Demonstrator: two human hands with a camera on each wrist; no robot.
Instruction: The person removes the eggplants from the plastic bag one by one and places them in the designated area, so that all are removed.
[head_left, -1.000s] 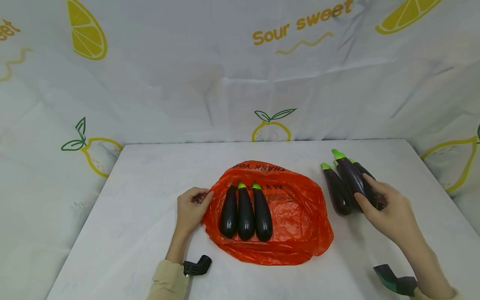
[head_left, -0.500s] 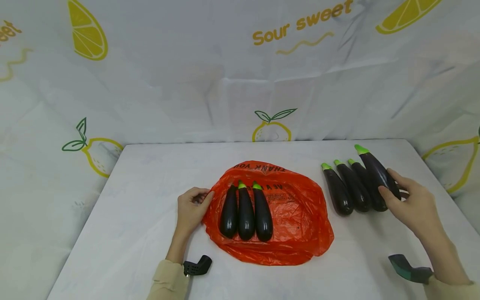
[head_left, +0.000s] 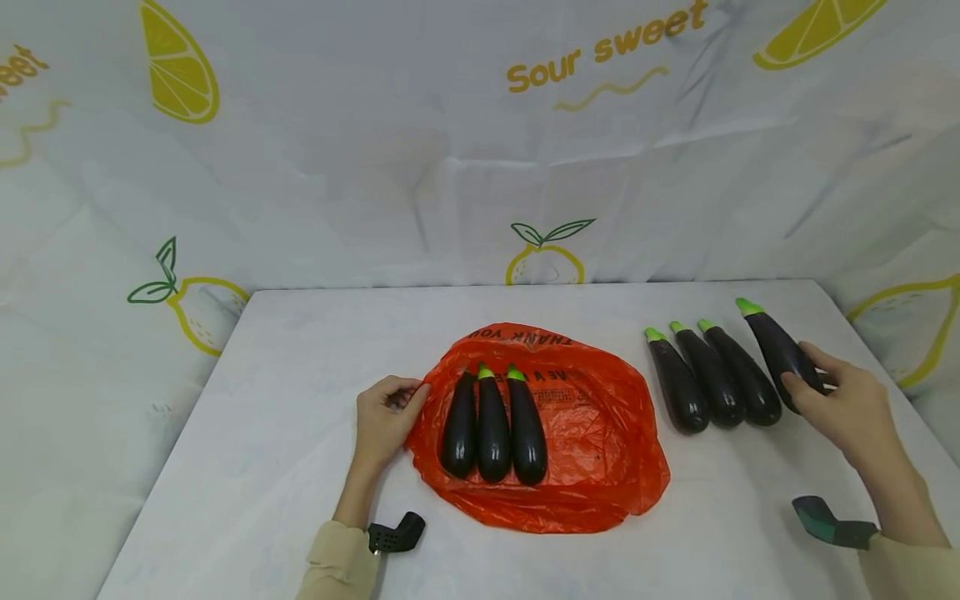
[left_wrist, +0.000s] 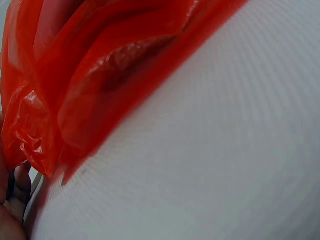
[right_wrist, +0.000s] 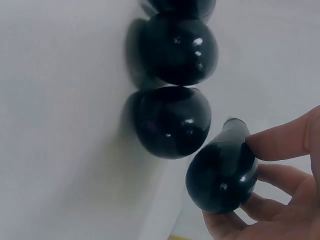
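Note:
My left hand (head_left: 384, 421) pinches the left rim of a red plastic bag (head_left: 600, 450), which lies spread open on the table; the left wrist view shows the bag (left_wrist: 115, 65) bunched near the fingers. Inside it, three dark eggplants (head_left: 492, 429) with green stem ends lie side by side. At the right, my right hand (head_left: 851, 408) grips the lower end of another eggplant (head_left: 776, 346), its green tip pointing away and to the left. In the right wrist view, thumb and fingers curl round this eggplant (right_wrist: 220, 175), close beside the end of a neighbouring eggplant (right_wrist: 172, 122).
Three more eggplants (head_left: 712, 375) lie in a slanted row on the white table (head_left: 285, 417), between the bag and my right hand. Behind the table hangs a white cloth (head_left: 360, 167) with lemon prints and lettering. Each wrist wears a dark camera mount (head_left: 397, 532).
My right hand carries the eggplant from atop the others to the right end of their row, lowering it beside them. The left hand and the bag stay put.

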